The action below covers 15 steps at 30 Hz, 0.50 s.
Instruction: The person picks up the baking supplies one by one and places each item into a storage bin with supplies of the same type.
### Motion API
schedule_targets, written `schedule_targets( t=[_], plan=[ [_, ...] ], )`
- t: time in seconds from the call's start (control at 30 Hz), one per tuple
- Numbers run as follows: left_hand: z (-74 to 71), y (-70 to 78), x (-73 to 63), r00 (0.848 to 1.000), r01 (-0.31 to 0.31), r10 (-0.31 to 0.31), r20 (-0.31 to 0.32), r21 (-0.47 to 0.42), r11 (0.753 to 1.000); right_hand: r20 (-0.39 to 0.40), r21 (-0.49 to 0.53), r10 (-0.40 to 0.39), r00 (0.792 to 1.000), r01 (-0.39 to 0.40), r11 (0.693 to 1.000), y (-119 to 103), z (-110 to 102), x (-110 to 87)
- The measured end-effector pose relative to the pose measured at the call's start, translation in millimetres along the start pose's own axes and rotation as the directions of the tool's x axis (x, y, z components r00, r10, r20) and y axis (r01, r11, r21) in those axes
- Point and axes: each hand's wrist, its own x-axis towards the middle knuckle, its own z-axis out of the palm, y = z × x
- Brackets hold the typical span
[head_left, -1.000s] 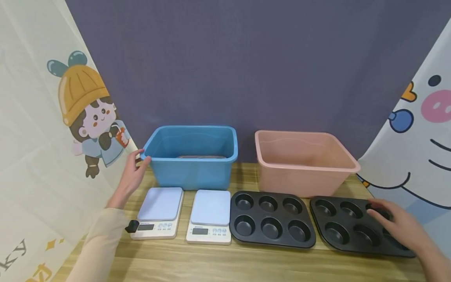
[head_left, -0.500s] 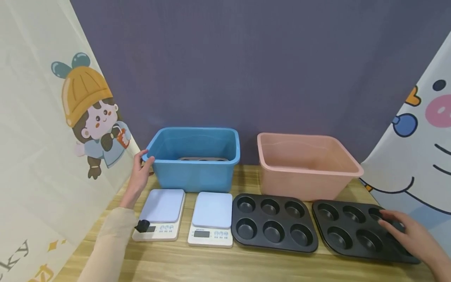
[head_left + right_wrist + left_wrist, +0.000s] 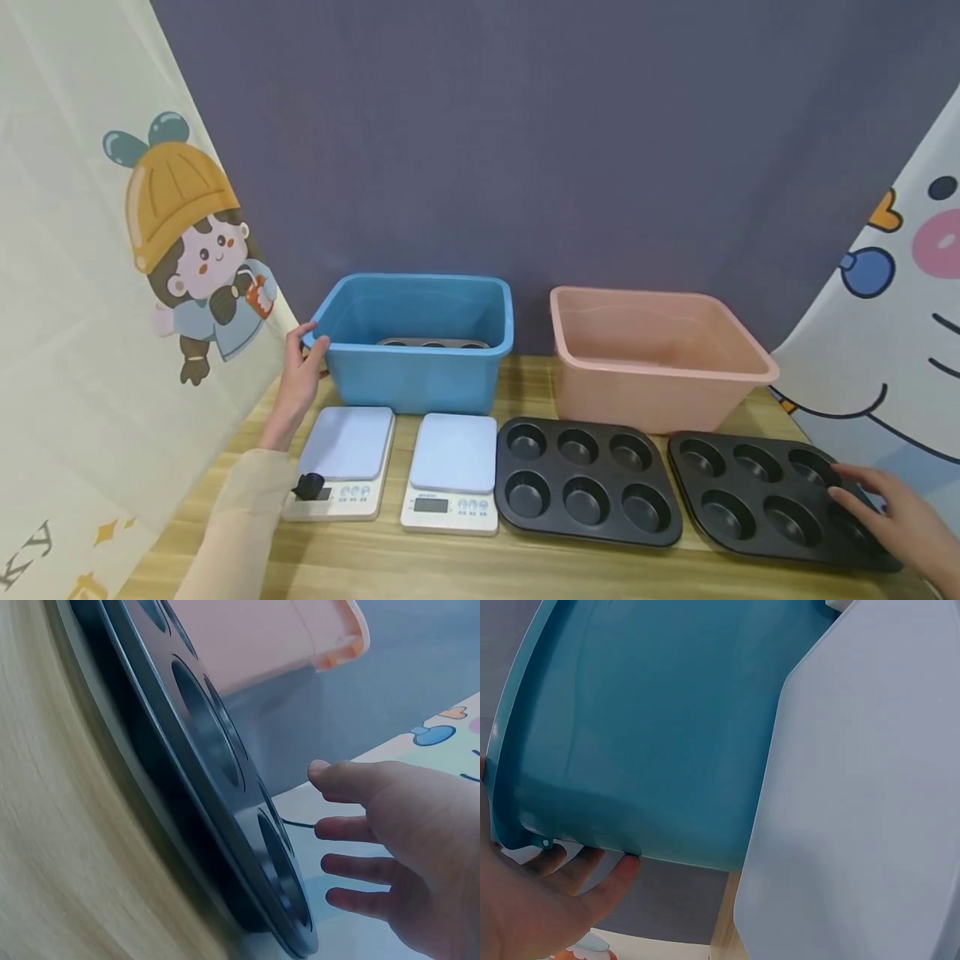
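Observation:
My left hand (image 3: 298, 375) holds the left front corner of a blue plastic bin (image 3: 412, 382), with the thumb at the rim. In the left wrist view the fingers (image 3: 613, 889) lie along the outside of the bin wall, below the lip. Inside the bin, the edge of a greyish muffin pan (image 3: 408, 342) shows; most of it is hidden. My right hand (image 3: 894, 515) hovers over the right end of a black muffin pan (image 3: 750, 490) with its fingers loosely bent. The right wrist view shows nothing between its thumb and fingers, which are apart from the pan.
Two white kitchen scales, a left one (image 3: 347, 446) and a right one (image 3: 453, 454), stand in front of the blue bin. Beside them lies another black muffin pan (image 3: 551, 471). A pink bin (image 3: 637, 400) stands behind the pans. Printed cloths flank the wooden table (image 3: 420, 571).
My right hand has shifted to the right over the pan, towards its outer end. My left hand stays at the bin's corner. The head view has shifted slightly.

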Motion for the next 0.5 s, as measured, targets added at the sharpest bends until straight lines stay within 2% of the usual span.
schedule_targets(
  t=[0.17, 0.3, 0.5],
  plan=[
    [0.3, 1.3, 0.1, 1.0, -0.002, 0.002, 0.0, -0.035, 0.999, -0.03, -0.006, 0.002, 1.0, -0.002, 1.0, 6, 3, -1.8],
    [-0.4, 0.0, -1.0, 1.0, -0.009, 0.008, -0.01, -0.02, 1.0, -0.049, -0.023, -0.016, 0.999, 0.015, 1.0, 11, 7, -2.7],
    [-1.2, -1.8, -3.7, 1.0, -0.015, 0.015, -0.023, 0.001, 1.0, 0.002, -0.025, 0.001, 1.0, 0.0, 1.0, 19, 15, -3.9]
  ],
)
